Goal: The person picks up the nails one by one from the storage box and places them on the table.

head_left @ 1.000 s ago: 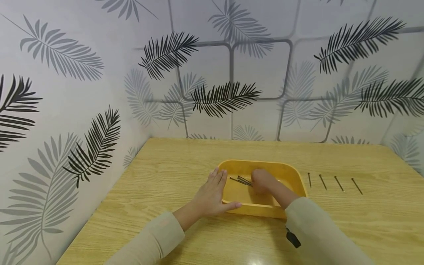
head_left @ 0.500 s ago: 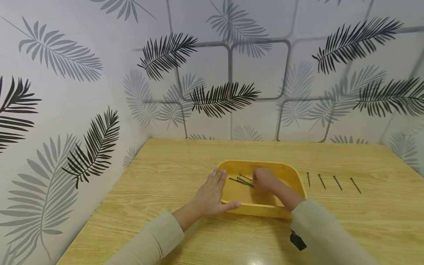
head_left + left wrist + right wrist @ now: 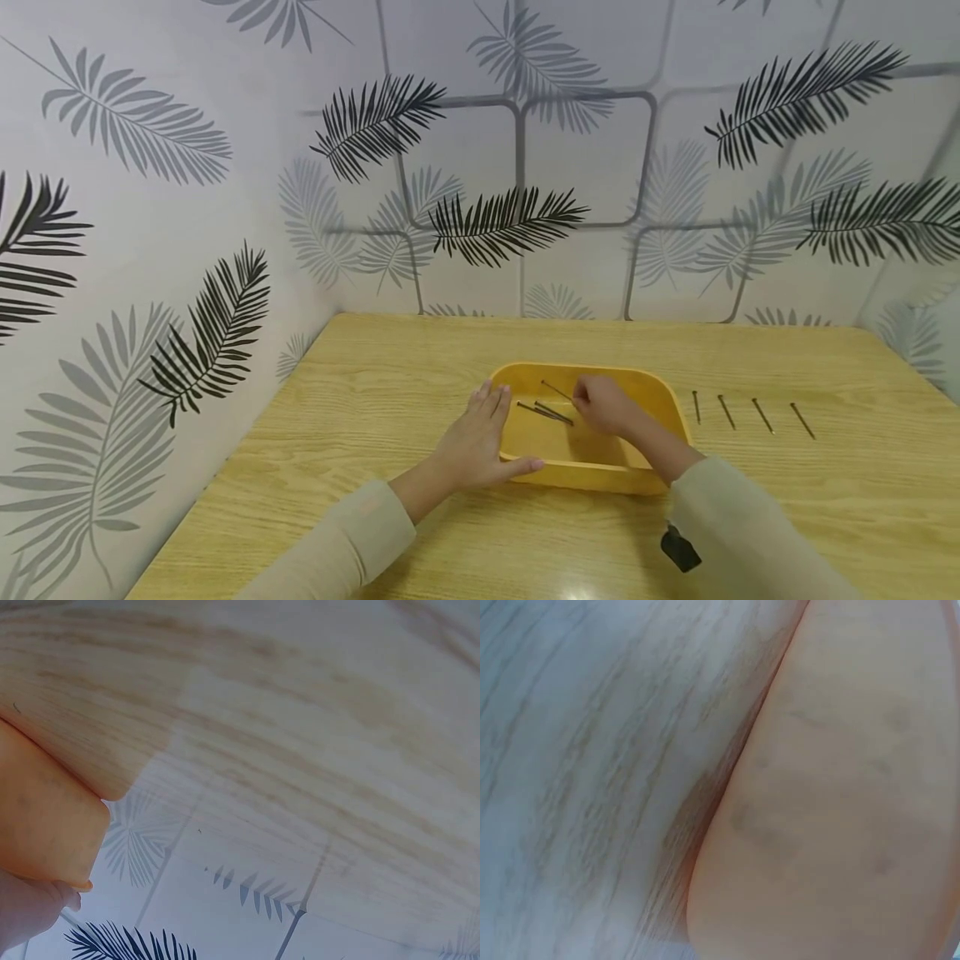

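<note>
At lower centre of the frame, the right hand (image 3: 606,407) pinches a nail (image 3: 557,389) inside the yellow tray (image 3: 630,381), seemingly the picking-up step, while the left hand (image 3: 474,443), thumb apart from fingers, touches the tray's side; a clear lift seems called for.

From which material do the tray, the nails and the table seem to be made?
Tray: probably plastic, smooth; it is evenly yellow-orange, with rounded, moulded-looking corners.
Nails: likely metal, dark finish; they have thin, straight shanks and small heads.
Table: wood or wood-look laminate, slightly glossy; grain lines and a bright reflection show, but which one stays open.
</note>
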`<state>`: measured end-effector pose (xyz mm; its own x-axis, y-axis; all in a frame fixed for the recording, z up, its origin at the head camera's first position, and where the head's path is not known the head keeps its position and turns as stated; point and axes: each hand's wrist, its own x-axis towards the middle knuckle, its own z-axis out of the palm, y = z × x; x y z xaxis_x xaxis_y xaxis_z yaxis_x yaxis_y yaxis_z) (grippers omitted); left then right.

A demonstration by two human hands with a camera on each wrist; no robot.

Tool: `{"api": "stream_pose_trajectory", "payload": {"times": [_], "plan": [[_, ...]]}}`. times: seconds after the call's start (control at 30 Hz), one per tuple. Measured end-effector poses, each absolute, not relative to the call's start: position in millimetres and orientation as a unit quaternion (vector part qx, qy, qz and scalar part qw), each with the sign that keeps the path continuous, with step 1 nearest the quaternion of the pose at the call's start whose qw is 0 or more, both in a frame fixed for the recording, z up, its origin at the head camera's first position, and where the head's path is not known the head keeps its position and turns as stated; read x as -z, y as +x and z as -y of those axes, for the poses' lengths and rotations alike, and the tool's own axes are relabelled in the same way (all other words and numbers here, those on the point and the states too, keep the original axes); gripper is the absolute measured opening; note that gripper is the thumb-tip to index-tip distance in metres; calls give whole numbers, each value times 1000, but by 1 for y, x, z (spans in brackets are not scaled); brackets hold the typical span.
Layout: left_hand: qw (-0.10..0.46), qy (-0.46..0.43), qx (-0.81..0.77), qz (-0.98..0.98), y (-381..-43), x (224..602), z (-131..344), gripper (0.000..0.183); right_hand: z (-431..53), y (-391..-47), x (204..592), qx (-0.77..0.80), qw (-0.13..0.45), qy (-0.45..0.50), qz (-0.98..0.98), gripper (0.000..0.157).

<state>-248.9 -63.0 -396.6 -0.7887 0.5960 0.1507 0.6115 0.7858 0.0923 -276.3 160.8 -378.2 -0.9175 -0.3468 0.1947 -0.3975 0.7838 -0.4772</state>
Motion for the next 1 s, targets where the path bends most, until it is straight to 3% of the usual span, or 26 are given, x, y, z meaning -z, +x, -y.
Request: {"api": "stream_pose_trajectory", "payload": {"times": [0.7, 1.0], "plan": [[54, -320, 70, 943, -247, 395, 63, 100, -169, -271, 368, -320, 95, 173, 927, 8], [59, -325, 76, 941, -248, 396, 63, 102, -178, -271, 363, -325, 85, 161, 928, 10]]}}
